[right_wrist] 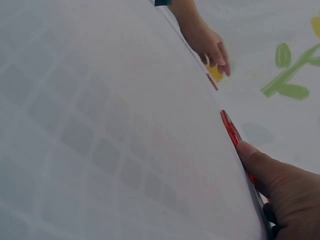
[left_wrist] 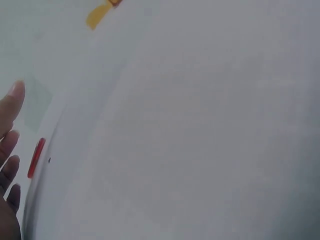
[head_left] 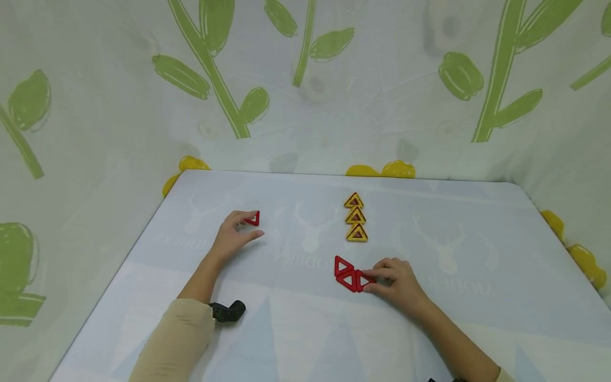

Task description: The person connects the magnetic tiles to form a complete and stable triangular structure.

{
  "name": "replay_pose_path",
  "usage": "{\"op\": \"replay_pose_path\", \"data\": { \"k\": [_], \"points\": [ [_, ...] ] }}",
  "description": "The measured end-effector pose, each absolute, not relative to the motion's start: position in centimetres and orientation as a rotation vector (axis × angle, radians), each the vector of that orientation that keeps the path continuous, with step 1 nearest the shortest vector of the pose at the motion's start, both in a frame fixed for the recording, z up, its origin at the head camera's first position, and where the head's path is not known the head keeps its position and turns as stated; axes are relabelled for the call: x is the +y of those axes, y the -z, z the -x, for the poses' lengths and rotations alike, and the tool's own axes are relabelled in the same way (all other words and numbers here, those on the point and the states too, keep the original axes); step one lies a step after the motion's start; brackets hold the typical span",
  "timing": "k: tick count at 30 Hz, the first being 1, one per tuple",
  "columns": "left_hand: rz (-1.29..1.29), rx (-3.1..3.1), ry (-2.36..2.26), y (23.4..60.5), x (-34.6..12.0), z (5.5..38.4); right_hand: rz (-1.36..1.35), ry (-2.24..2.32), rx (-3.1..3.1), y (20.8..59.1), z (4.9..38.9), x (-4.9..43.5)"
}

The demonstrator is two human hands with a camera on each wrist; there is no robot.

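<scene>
My right hand point(head_left: 398, 286) pinches a red triangular tile point(head_left: 358, 281) between thumb and fingers. That tile sits edge to edge with two more red triangles, the nearer one point(head_left: 346, 287) and the upper left one point(head_left: 336, 266). In the right wrist view the thumb presses on red tile point(right_wrist: 231, 127). To the left, my left hand point(head_left: 228, 239) is beside a single red triangular tile point(head_left: 258, 218), its thumb spread away from the fingers. The left wrist view shows this tile point(left_wrist: 36, 158) on the table, apart from the fingers.
Three yellow-and-red triangular tiles point(head_left: 355, 215) lie in a column beyond the red group. The pale printed tabletop point(head_left: 305, 329) meets a leaf-patterned cloth point(head_left: 382, 106) at its back edge. A black wrist device point(head_left: 229, 312) sticks out from the left sleeve.
</scene>
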State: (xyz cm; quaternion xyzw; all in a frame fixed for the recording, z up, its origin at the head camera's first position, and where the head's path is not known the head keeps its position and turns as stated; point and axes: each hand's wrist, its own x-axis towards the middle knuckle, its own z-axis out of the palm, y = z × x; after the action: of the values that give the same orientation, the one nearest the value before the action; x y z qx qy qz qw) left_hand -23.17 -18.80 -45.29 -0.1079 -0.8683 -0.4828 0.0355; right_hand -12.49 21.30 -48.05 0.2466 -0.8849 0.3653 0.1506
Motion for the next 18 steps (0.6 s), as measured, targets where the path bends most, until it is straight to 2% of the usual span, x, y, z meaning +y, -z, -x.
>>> {"op": "replay_pose_path", "data": {
  "k": [9, 18],
  "points": [
    [0.102, -2.641, 1.303, 45.9, -20.0, 24.0, -0.715, -1.051, -2.543, 48.1, 12.5, 21.4],
    [0.081, -2.831, 1.043, 45.5, -19.8, 24.7, -0.739, -1.047, -2.519, 48.2, 12.6, 21.5]
  ]
}}
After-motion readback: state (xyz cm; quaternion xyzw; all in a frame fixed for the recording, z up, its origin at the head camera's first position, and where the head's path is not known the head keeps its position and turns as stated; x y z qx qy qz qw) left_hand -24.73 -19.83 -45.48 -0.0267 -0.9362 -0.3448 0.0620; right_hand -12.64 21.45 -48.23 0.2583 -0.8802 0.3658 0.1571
